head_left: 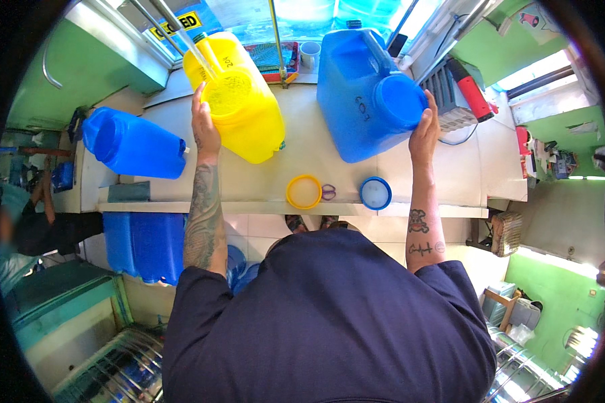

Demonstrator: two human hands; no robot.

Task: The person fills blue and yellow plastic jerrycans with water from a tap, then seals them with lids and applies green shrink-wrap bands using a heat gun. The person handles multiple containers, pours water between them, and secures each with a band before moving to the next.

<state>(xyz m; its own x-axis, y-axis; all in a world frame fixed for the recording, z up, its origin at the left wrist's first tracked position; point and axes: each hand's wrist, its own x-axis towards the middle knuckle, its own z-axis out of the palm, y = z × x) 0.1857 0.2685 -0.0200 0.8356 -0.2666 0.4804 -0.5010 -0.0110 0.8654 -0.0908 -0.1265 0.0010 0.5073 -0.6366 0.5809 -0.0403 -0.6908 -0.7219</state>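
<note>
My left hand (206,127) lies along the left side of the yellow jug (265,121), its fingers against the wide neck. A clear tube (198,52) slants down to that jug's uncapped mouth. On the right, my right hand (424,133) grips the rim side of a large blue jug (346,127) with a wide round mouth. Both jugs stand on the pale counter (302,164). Between them, nearer me, lie a yellow screw cap (290,193), small scissors (329,193) and a blue-rimmed cap (375,193).
Another blue jug (144,149) lies at the left of the counter. More blue jugs (144,245) stand below its edge. At the back are a white mug (310,54) and a red tray (294,75); a grey crate (445,91) sits right. Someone (37,208) is at far left.
</note>
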